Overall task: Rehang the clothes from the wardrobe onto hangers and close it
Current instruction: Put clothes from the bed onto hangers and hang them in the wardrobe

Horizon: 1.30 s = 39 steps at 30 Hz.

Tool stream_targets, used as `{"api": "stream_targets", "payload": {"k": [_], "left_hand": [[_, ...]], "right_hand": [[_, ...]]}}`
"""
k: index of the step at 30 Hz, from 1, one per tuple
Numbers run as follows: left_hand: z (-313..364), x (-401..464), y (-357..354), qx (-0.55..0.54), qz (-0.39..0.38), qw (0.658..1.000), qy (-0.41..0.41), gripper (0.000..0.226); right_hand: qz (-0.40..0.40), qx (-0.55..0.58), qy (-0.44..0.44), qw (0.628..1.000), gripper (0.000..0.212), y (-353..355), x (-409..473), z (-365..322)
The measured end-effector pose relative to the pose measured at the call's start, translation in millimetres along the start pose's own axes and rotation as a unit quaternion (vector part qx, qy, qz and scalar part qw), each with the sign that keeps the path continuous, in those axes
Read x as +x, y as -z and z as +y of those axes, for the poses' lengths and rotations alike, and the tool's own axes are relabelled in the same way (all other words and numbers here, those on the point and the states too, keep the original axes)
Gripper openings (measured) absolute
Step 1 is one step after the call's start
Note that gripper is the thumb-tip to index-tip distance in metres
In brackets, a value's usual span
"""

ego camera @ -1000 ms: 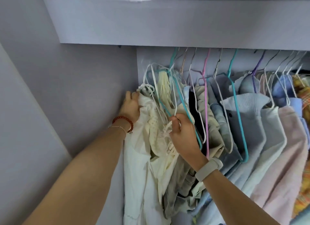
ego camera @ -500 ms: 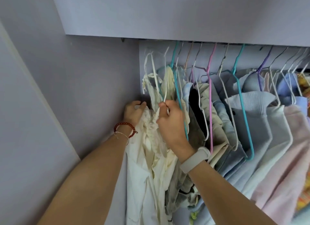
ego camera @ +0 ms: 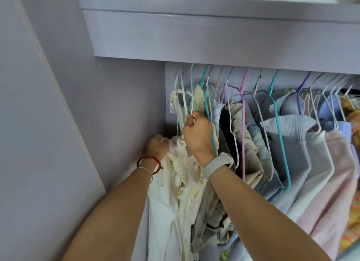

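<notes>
A cream-white garment (ego camera: 175, 183) hangs bunched at the far left of the wardrobe rail, its thin straps (ego camera: 178, 103) running up to a white wire hanger (ego camera: 191, 89). My right hand (ego camera: 197, 134), with a pale wristband, pinches that hanger's wire and a strap beside a teal hanger (ego camera: 207, 109). My left hand (ego camera: 156, 146), wearing a red bead bracelet, grips the garment's left shoulder against the wardrobe's side wall. The rail itself is hidden behind the shelf front.
To the right hang several clothes on wire hangers: beige trousers (ego camera: 243, 136), a light blue ribbed top (ego camera: 292, 144), a pink shirt (ego camera: 335, 183). A lilac shelf (ego camera: 214, 31) with folded things sits overhead. The wardrobe side wall (ego camera: 116, 105) is at the left.
My right hand rose from the garment's middle to the hanger wire near the top. My left hand slid lower along the garment's left edge. The view tilted upward.
</notes>
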<state>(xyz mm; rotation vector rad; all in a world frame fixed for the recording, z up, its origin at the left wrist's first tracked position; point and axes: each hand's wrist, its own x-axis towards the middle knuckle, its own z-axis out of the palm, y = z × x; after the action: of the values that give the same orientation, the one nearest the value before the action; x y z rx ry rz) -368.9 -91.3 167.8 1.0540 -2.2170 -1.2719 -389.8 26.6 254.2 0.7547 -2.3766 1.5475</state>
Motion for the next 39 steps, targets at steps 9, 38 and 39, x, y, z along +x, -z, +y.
{"api": "stream_targets", "payload": {"k": [9,38,39], "left_hand": [[-7.5,-17.7,-1.3,0.199,0.041,0.979,-0.014,0.028],[89.0,-34.2,33.2,-0.133,-0.001,0.989,-0.068,0.041],[88.9,-35.0,34.2,-0.153,-0.016,0.986,-0.063,0.039]], "right_hand": [[-0.040,-0.022,-0.044,0.998,0.038,5.6,7.5,20.1],[-0.169,-0.196,0.060,0.964,0.064,58.2,-65.8,33.1],[-0.163,-0.202,0.060,0.964,0.062,53.2,-63.5,31.5]]}}
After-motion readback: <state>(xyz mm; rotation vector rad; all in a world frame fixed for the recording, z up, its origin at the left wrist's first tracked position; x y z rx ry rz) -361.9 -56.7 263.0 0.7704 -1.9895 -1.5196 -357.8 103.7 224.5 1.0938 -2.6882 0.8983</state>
